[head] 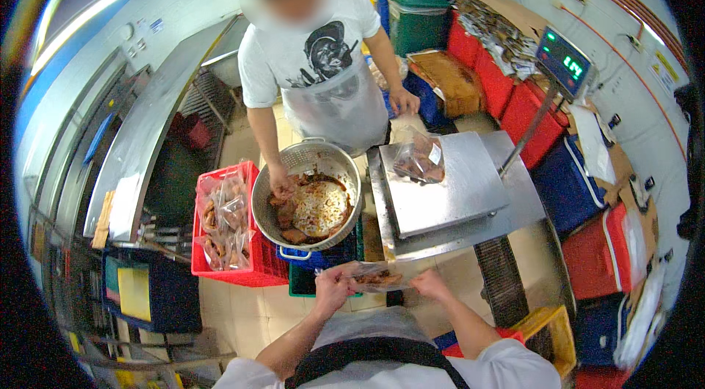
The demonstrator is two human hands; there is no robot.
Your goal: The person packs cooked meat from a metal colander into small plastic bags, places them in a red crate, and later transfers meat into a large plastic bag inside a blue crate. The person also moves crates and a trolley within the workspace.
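A clear plastic bag of brown meat pieces (380,277) is stretched between my two hands. My left hand (335,285) grips its left end, and my right hand (429,284) holds its right end. Beyond the bag stands a metal colander (352,212) with brown meat pieces and sauce inside. A co-worker's hand (282,184) reaches into it among the pieces. Another filled plastic bag (419,160) lies on the steel platform of a scale (468,196), near the co-worker's other hand (405,101). The scale's display (564,63) is lit green.
A red plastic crate (253,262) holds several filled bags left of the colander. The co-worker (325,75) stands across from me. A long steel counter (160,113) runs at the left. Red and blue cooler boxes (595,262) line the right wall. A yellow crate (562,334) stands at the lower right.
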